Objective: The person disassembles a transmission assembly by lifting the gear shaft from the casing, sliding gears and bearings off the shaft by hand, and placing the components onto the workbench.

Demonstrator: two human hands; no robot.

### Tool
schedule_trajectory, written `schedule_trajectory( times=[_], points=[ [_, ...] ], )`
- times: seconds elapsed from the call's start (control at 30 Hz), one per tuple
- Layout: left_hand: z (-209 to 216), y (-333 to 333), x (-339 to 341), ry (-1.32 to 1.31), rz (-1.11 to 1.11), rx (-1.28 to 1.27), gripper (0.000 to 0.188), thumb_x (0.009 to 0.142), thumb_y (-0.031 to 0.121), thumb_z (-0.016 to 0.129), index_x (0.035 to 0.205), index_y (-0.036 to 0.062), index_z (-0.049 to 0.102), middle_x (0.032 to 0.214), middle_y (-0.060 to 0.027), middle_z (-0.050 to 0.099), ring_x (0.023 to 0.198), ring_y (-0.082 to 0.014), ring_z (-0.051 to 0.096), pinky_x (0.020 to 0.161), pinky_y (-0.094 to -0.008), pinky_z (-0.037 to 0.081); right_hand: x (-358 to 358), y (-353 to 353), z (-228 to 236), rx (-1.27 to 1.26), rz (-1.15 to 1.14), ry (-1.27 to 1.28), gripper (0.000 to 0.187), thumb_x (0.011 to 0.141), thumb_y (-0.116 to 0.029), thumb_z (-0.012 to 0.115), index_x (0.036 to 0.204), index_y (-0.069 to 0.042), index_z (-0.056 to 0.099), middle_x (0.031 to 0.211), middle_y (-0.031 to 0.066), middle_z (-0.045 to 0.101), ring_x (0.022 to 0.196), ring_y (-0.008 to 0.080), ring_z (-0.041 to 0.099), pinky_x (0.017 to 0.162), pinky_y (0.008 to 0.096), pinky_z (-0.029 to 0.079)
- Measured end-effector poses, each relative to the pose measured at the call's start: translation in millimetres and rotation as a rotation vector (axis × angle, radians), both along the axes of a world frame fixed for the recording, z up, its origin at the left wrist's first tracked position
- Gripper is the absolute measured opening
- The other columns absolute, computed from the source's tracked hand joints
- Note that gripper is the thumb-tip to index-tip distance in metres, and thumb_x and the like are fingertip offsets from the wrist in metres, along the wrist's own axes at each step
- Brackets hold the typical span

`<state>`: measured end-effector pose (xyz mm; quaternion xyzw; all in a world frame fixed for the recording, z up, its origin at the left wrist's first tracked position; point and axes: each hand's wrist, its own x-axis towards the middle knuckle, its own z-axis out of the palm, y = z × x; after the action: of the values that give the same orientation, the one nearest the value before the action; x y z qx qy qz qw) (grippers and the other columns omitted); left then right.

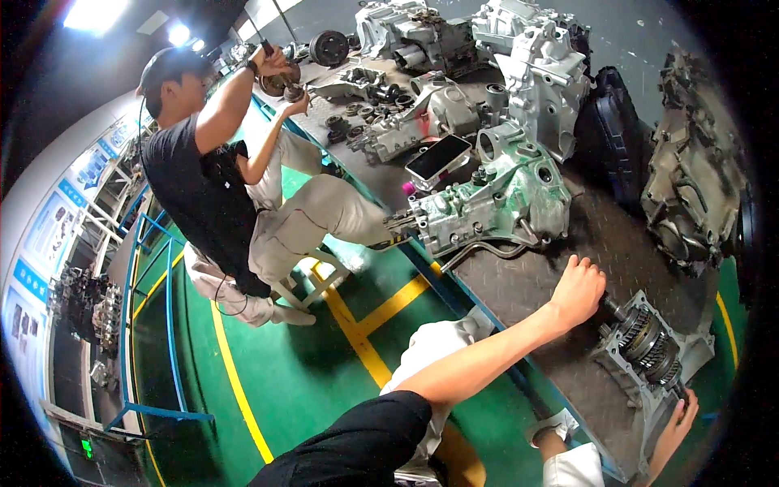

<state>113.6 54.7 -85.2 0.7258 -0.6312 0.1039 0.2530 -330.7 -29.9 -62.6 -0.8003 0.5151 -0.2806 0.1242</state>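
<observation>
A grey metal gearbox housing half lies with its hollow side up near the right end of the bench. Inside it sits a gear shaft carrying several toothed gears. My left hand is curled closed around the shaft's far-left end, which it partly hides. Beside the near end of the shaft is my right hand, its fingers stretched along the housing's edge. Contact there is hard to make out.
A whole gearbox with green stains stands farther along the dark bench, a bent metal pipe before it. A phone rests beyond. More casings stand behind. At left, a seated co-worker holds a part.
</observation>
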Motion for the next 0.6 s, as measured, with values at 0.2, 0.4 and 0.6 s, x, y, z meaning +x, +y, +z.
schedule_trajectory(
  times=[0.2,0.4,0.6],
  points=[
    [0.7,-0.5,-0.2,0.002,0.006,0.016,0.017,0.074,0.013,0.069,0.088,0.0030,0.070,0.089,-0.0136,0.069,0.098,-0.0295,0.064,0.090,-0.0442,0.045,-0.6,-0.1,-0.1,-0.030,0.023,0.022,0.038,0.111,-0.026,0.044,0.136,0.001,0.054,0.134,0.0166,0.055,0.128,0.0315,0.052,0.109,0.0391,0.037],
    [2.1,1.2,-0.4,-0.015,0.015,-0.006,0.017,0.074,0.013,0.070,0.088,0.0034,0.070,0.090,-0.0133,0.069,0.099,-0.0294,0.064,0.091,-0.0443,0.045,1.3,0.6,0.6,-0.014,0.004,0.018,0.039,0.111,-0.027,0.045,0.136,0.000,0.054,0.134,0.0168,0.055,0.128,0.0318,0.051,0.108,0.0394,0.037],
    [1.4,-0.1,-1.6,-0.008,0.011,0.001,0.017,0.073,0.014,0.070,0.087,0.0039,0.070,0.090,-0.0131,0.069,0.100,-0.0293,0.064,0.092,-0.0444,0.045,0.0,0.0,-0.3,-0.014,-0.010,0.010,0.039,0.111,-0.029,0.045,0.137,-0.001,0.054,0.134,0.0168,0.055,0.127,0.0313,0.051,0.106,0.0390,0.037]
  ],
)
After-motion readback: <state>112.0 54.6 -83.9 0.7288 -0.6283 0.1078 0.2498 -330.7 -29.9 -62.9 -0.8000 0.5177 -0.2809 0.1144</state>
